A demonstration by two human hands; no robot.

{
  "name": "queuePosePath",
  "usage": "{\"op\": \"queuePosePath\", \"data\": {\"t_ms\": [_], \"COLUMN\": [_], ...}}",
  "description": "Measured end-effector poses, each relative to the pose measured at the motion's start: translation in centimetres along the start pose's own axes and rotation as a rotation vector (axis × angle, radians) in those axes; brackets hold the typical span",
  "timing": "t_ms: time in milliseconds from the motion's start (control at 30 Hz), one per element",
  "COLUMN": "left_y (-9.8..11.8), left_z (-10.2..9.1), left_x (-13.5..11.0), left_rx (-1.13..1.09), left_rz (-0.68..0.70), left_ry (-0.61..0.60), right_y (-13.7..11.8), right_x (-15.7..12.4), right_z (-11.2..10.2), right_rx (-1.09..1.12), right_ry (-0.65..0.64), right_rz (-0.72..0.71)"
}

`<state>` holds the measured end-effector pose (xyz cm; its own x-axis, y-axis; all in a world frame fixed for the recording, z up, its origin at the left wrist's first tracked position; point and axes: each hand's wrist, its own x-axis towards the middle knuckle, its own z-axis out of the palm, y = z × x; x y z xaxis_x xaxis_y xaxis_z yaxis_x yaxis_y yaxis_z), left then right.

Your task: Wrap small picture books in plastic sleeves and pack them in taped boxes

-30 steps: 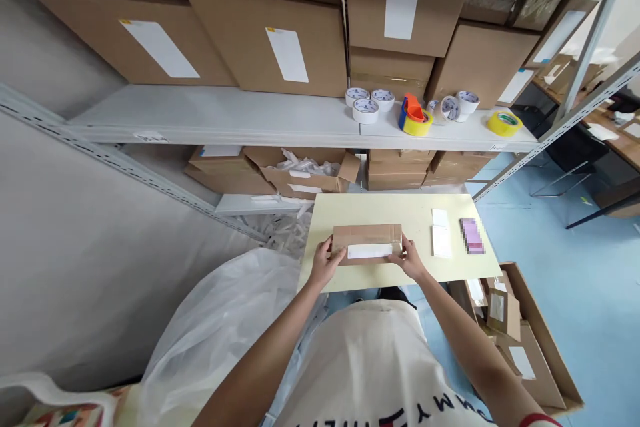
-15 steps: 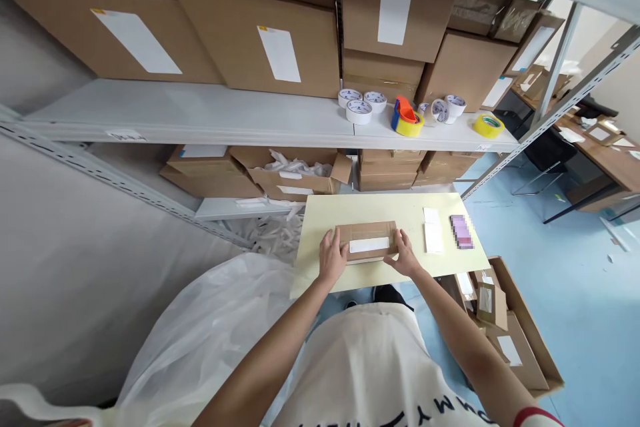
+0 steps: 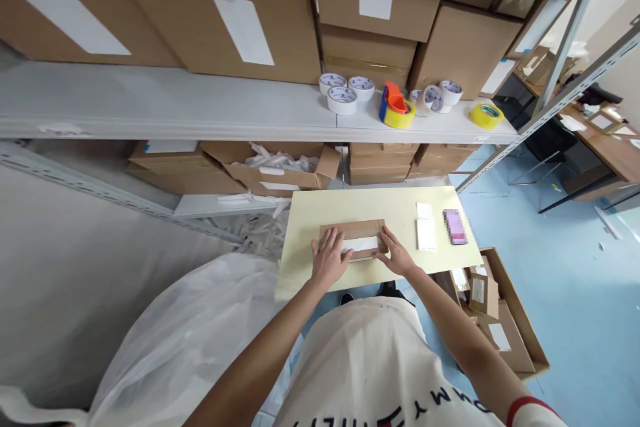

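A small closed cardboard box [image 3: 353, 228] with a white label [image 3: 361, 243] on top lies on the pale yellow table [image 3: 305, 273]. My left hand [image 3: 330, 257] rests flat over the left part of the box, its fingers spread across the top and onto the label. Around the right end of the box, my right hand [image 3: 395, 252] has its fingers at the far corner and its thumb near the front edge. To the right on the table are white paper slips [image 3: 425, 227] and a blurred-out purple item [image 3: 455, 227].
Tape rolls [image 3: 343, 100] and an orange-and-blue tape dispenser [image 3: 395, 107] stand on the grey shelf [image 3: 200, 107]. Below it, an open carton [image 3: 280, 180] holds white wrapping. A large carton of boxes [image 3: 530, 347] stands right of the table; a translucent plastic bag [image 3: 190, 333] bulges at left.
My left hand has slid from the box's left end onto its top. My right hand stays at the right end. The camera view has shifted, moving the scene slightly left.
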<state>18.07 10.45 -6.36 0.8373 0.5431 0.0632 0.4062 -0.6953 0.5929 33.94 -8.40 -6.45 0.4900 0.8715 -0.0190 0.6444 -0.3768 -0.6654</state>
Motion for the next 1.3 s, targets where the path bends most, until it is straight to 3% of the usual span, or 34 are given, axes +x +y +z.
{"op": "queuePosePath", "data": {"t_ms": [100, 233, 400, 500, 567, 800, 1033, 1200, 1300], "left_y": [2.1, 6.0, 11.0, 13.0, 13.6, 13.8, 14.8, 16.0, 16.7], "left_z": [1.3, 3.3, 5.9, 8.3, 10.0, 14.1, 15.6, 16.1, 16.3], "left_x": [0.9, 2.1, 3.0, 3.3, 3.4, 3.6, 4.8, 5.9, 6.7], "left_rx": [-0.013, -0.015, -0.026, -0.085, -0.130, -0.230, -0.352, -0.580, -0.647], "left_rz": [-0.027, 0.070, 0.255, 0.302, 0.260, -0.002, -0.167, -0.434, -0.504], "left_ry": [0.025, -0.043, -0.192, -0.343, -0.430, -0.502, -0.466, -0.432, -0.440], "right_y": [1.8, 6.3, 12.8, 15.5, 16.7, 18.1, 18.0, 17.3, 16.7], "right_x": [-0.5, -1.7, -2.2, -2.2, -2.2, -1.7, -1.7, -1.8, -2.0], "right_z": [-0.9, -2.7, -5.7, -6.5, -6.5, -6.6, -9.3, -11.1, -11.7], "right_rx": [0.009, -0.051, -0.231, -0.287, -0.338, -0.407, -0.456, -0.479, -0.477], "right_ry": [0.022, 0.012, -0.150, -0.255, -0.279, -0.375, -0.444, -0.408, -0.378], "right_rz": [0.041, 0.192, 0.461, 0.451, 0.388, 0.270, 0.193, 0.179, 0.151]}}
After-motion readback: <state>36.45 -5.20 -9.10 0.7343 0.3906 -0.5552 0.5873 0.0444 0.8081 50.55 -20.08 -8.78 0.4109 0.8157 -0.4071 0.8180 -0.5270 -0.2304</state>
